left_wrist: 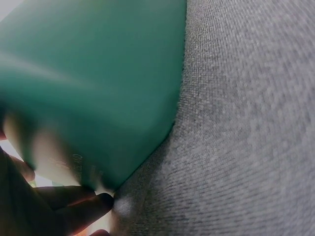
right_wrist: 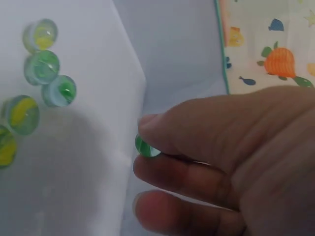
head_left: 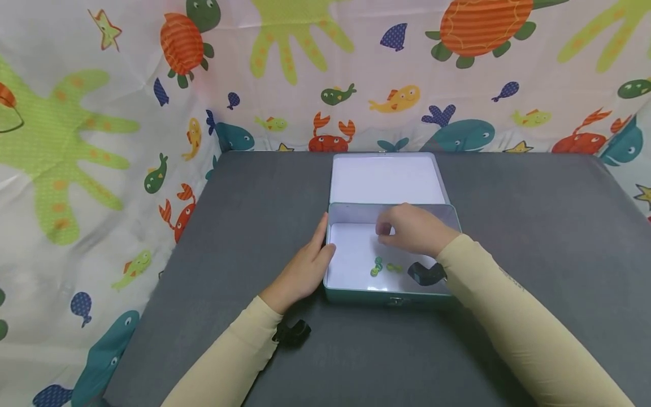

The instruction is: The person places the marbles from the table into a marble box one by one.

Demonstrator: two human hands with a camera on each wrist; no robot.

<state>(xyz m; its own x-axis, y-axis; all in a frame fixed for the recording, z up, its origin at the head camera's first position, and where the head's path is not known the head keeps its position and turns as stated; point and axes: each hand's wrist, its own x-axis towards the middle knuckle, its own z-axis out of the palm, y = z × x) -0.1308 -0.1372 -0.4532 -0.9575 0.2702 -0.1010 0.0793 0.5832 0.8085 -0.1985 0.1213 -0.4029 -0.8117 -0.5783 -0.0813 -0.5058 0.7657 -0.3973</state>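
Observation:
An open teal tin box (head_left: 351,297) with a white inside lies on the table. My left hand (head_left: 304,265) rests against its left wall, fingers stretched along the outside and thumb at the rim. In the left wrist view, its fingers (left_wrist: 74,206) touch the teal side. Over the inside of the box, near its back wall, my right hand (head_left: 414,229) pinches a green glass marble (right_wrist: 146,147) between thumb and forefinger. Several green and yellow marbles lie on the box floor, among them a yellow-swirled marble (right_wrist: 23,115) and a green marble (right_wrist: 42,68).
The box's lid (head_left: 389,178) is folded back on the far side. A dark grey cloth (head_left: 244,226) covers the table. Behind and to the left hangs a curtain (head_left: 285,102) printed with sea animals. Each wrist carries a dark strap-on camera (head_left: 426,274).

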